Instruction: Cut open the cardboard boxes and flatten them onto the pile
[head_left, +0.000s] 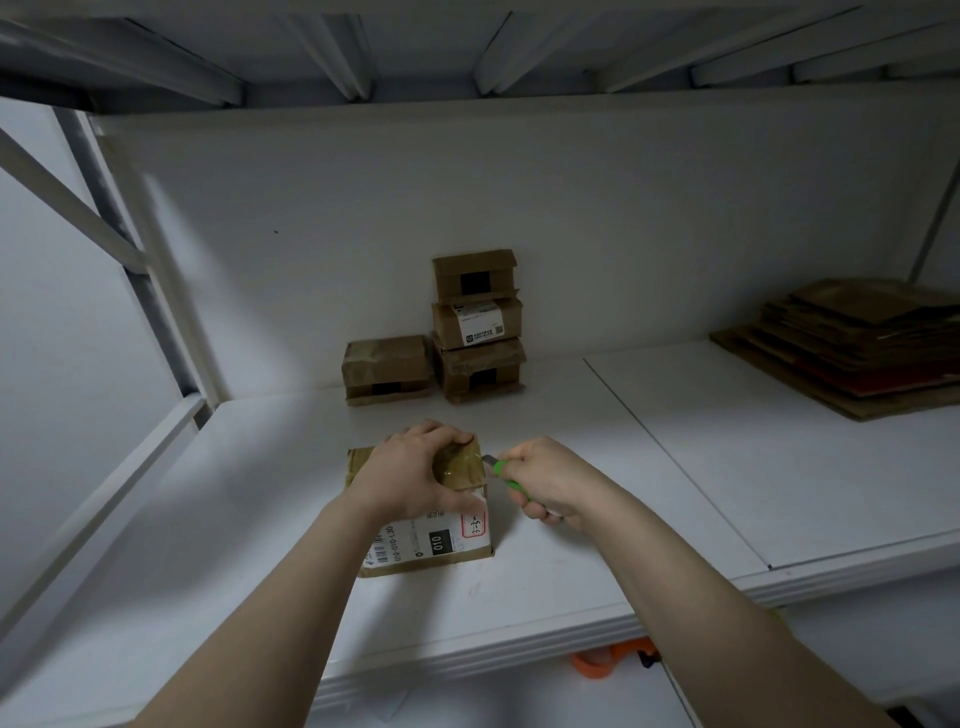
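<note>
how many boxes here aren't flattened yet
5. The front box under the left hand; a lone box against the back wall; three stacked just right of it: top box, middle box, bottom box. The flattened pile at far right isn't counted. Others may hide behind the stack.

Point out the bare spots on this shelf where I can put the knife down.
Bare shelf lies right of the right hand holding the utility knife, before the flattened cardboard pile. More lies left of the box under the left hand, up to the frame rail. Crowded: back centre, where the stacked boxes and single box stand.
</note>
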